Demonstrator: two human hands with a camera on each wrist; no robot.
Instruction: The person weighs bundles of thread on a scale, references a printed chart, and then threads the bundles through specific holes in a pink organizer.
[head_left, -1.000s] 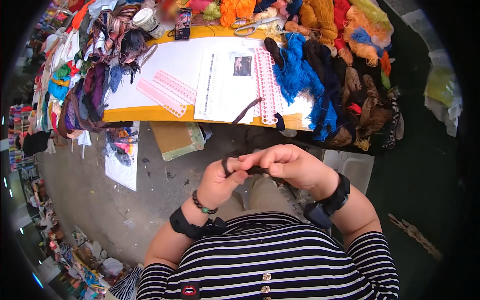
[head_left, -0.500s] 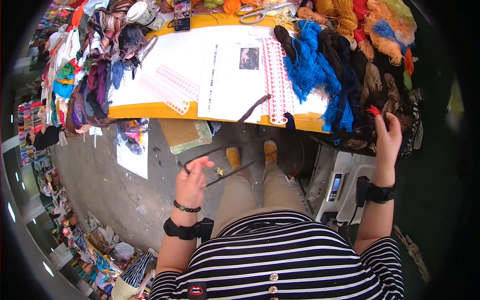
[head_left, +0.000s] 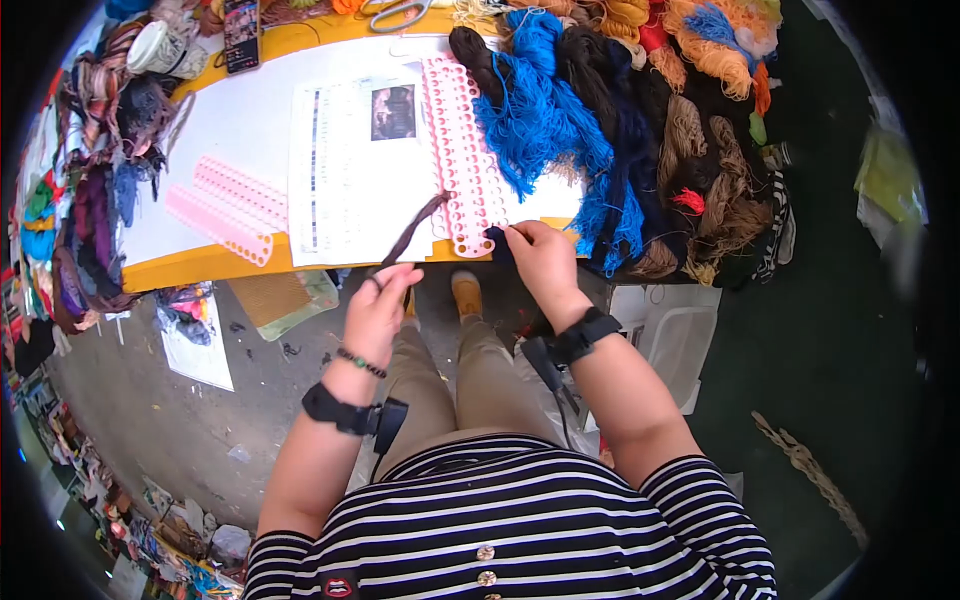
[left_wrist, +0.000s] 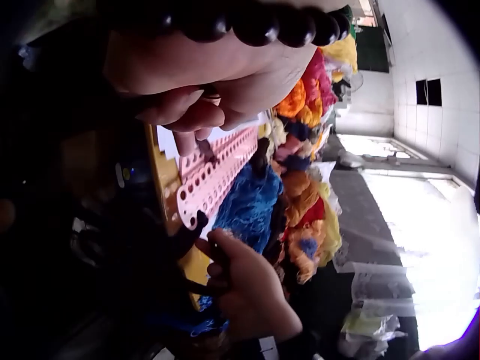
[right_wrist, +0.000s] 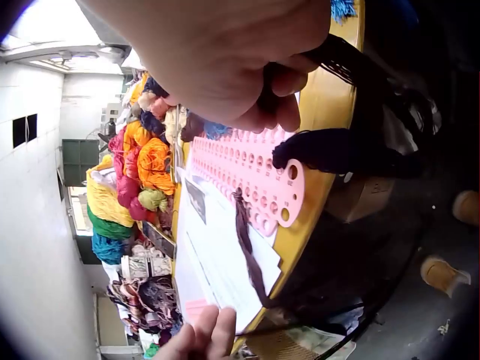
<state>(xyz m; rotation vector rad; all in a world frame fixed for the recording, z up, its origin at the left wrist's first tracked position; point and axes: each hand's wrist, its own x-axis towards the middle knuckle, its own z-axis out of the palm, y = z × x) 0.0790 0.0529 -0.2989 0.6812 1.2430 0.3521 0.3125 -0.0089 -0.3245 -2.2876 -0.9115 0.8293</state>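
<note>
Dark thread (right_wrist: 341, 60) runs as a loose loop between both hands, below the table's front edge. My left hand (head_left: 372, 318) holds one end of it, just below the brown thread (head_left: 408, 235) that hangs from a pink punched thread card (head_left: 462, 150). My right hand (head_left: 548, 265) is at the card's near end, fingers curled round the dark strands. Its fingertips are right by a navy thread (right_wrist: 345, 154) looped through one of the card's end holes. In the left wrist view, the right hand (left_wrist: 255, 281) pinches dark strands.
A printed sheet (head_left: 345, 180) lies left of the card, with paler pink cards (head_left: 225, 210) beyond. Blue skeins (head_left: 545, 120) and brown skeins (head_left: 725, 190) pile up on the right. A phone (head_left: 241, 35), a white cup (head_left: 160, 50) and scissors (head_left: 400, 15) stand farther back.
Both hands were together over the lap, then the right hand reached out to the brown skeins. Now it has come left to the card, and the left hand has risen toward the table edge.
</note>
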